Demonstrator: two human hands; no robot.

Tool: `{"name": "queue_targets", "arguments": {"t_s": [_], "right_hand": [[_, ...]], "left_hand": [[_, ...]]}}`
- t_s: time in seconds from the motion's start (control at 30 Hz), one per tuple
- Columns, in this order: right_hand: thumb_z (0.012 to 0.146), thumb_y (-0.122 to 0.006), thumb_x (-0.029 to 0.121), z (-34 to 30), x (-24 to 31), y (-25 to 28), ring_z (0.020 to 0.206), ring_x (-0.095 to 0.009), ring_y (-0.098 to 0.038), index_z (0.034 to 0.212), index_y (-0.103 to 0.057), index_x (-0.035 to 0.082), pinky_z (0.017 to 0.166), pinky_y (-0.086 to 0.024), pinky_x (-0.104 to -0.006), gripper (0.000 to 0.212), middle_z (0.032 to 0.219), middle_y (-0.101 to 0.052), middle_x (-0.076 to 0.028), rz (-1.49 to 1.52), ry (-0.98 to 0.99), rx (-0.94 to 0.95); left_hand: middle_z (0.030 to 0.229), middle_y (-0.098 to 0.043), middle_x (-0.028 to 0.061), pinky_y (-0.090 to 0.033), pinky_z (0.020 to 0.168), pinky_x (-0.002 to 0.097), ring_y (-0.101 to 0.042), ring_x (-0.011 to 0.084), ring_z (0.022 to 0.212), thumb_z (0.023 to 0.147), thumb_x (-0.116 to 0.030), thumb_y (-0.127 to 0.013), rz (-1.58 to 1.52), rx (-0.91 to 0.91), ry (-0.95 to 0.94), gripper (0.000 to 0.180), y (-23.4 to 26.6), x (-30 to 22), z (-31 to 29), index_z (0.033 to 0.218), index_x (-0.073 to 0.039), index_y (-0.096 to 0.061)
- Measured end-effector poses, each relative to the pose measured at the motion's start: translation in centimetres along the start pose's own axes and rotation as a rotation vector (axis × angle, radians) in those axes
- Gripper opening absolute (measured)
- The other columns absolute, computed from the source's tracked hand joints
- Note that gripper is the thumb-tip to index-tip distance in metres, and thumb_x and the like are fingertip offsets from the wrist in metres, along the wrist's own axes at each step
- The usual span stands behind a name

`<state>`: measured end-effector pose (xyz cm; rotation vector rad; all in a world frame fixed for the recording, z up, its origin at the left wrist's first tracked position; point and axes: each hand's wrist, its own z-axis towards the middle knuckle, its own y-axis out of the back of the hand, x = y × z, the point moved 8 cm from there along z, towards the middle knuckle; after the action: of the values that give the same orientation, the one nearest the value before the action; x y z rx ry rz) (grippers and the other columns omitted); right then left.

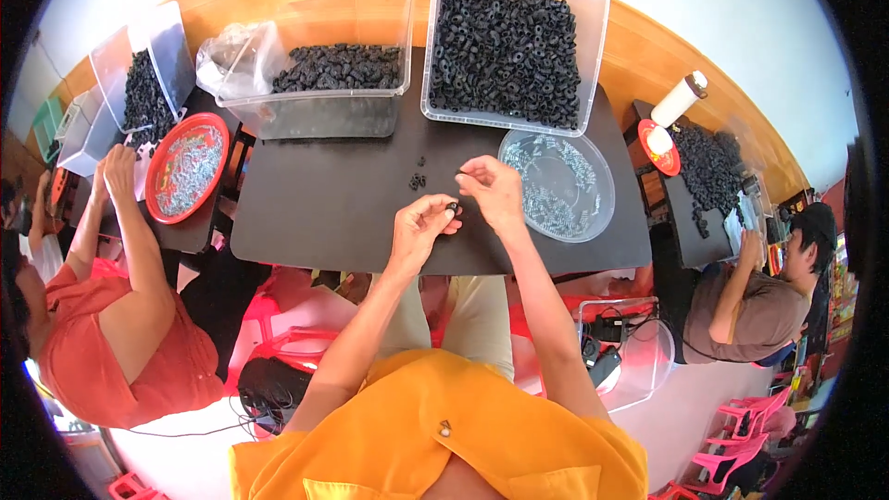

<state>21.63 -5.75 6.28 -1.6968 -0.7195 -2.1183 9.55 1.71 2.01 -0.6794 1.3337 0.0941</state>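
Above the dark table my left hand (424, 230) is closed around a small black ring-shaped part (453, 207), pinched between thumb and fingers. Just beyond it, my right hand (494, 187) is closed in a pinch, with a small dark piece (460, 172) at its fingertips, too small to make out fully. A few loose black parts (417, 182) lie on the table to the left of my hands. Close by on the right is a round clear tray (607, 187) holding many small, shiny, spring-like metal pieces.
At the table's back stand a clear bin (593, 56) of black ring parts and another clear bin (315, 104) with black parts and a plastic bag (243, 60). Co-workers sit at tables left and right. A red tray (154, 187) of metal pieces lies at left.
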Motion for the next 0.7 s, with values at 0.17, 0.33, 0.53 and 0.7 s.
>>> {"name": "queue_targets", "arguments": {"t_s": [0.17,0.33,0.53,0.7], "right_hand": [[0.080,-0.063,0.000,-3.4,1.1,1.7,0.071,-0.011,-0.062,0.091,-0.065,-0.002,0.063,-0.056,-0.0243,0.011,0.083,-0.062,-0.006,0.164,-0.085,0.101],[0.082,-0.061,0.000,-5.0,0.8,1.9,0.076,-0.012,-0.062,0.094,-0.066,-0.003,0.066,-0.056,-0.0240,0.014,0.087,-0.061,-0.007,0.165,-0.049,0.178],[0.081,-0.061,-0.003,-5.2,0.6,1.7,0.071,-0.010,-0.062,0.092,-0.064,-0.003,0.064,-0.055,-0.0234,0.012,0.080,-0.064,-0.005,0.184,-0.073,0.168],[0.080,-0.061,-0.005,-5.3,1.1,1.4,0.071,-0.011,-0.063,0.091,-0.064,-0.003,0.063,-0.054,-0.0240,0.012,0.081,-0.065,-0.007,0.066,-0.046,0.152]], "left_hand": [[0.092,-0.064,0.0062,-0.052,0.068,0.0236,-0.063,0.0126,0.074,0.087,-0.004,-0.058,0.012,0.031,-0.006,0.019,-0.1,-0.2,0.0,0.104,0.001,-0.061],[0.090,-0.063,0.0044,-0.051,0.069,0.0223,-0.062,0.0110,0.075,0.086,-0.004,-0.059,0.034,0.046,0.000,0.018,-0.2,0.2,-0.2,0.103,0.000,-0.063],[0.087,-0.057,0.0022,-0.050,0.070,0.0218,-0.061,0.0102,0.077,0.085,-0.003,-0.060,0.059,0.074,-0.031,0.017,-0.7,-0.1,-0.4,0.101,0.000,-0.066],[0.087,-0.057,0.0021,-0.049,0.071,0.0215,-0.061,0.0105,0.077,0.085,-0.003,-0.061,0.118,0.094,-0.045,0.017,-0.6,-0.2,-0.3,0.101,-0.001,-0.066]]}}
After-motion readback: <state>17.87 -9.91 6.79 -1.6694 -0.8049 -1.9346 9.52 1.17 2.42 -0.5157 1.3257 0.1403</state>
